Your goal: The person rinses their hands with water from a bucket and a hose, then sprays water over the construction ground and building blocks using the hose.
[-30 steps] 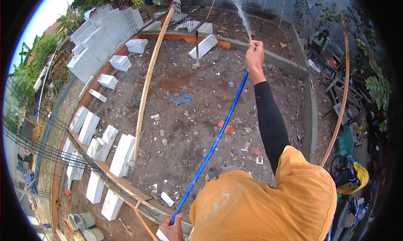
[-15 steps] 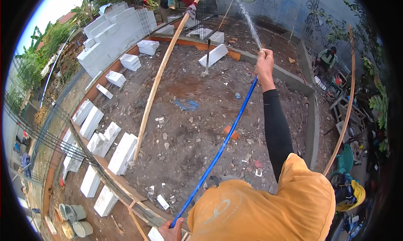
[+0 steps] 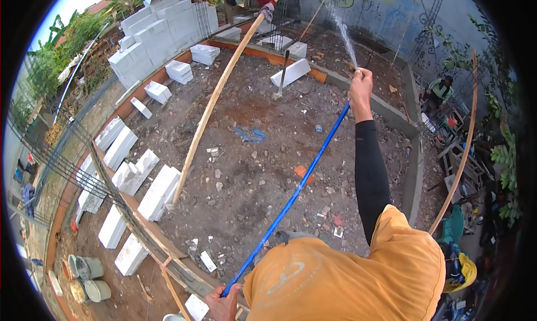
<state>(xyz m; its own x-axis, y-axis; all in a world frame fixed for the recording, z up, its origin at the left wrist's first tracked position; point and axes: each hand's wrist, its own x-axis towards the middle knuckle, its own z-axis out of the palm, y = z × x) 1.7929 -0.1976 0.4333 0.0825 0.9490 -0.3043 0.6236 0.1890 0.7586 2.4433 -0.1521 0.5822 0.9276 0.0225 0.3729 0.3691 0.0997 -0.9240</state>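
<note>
A blue hose (image 3: 288, 206) runs diagonally across the view, above the rubble-strewn soil. My right hand (image 3: 361, 88), at the end of a black sleeve, is closed round the hose's upper end. A jet of water (image 3: 344, 33) sprays up and away from it, toward the grey-blue wall (image 3: 380, 13). Low in the view, my left hand (image 3: 224, 303) grips the hose's lower part beside the orange shirt.
White blocks (image 3: 159, 193) lie along the left edge, with a block stack (image 3: 162, 35) behind. A long wooden pole (image 3: 215, 97) slants across the plot. Buckets (image 3: 89, 268) stand lower left. Another person (image 3: 441, 90) sits at the right, near a grey concrete beam (image 3: 414, 175).
The view has shifted, so the ground and blocks sit differently in it. My right hand appears farther right and slightly lower, still holding the spraying hose. Both hands keep their hold.
</note>
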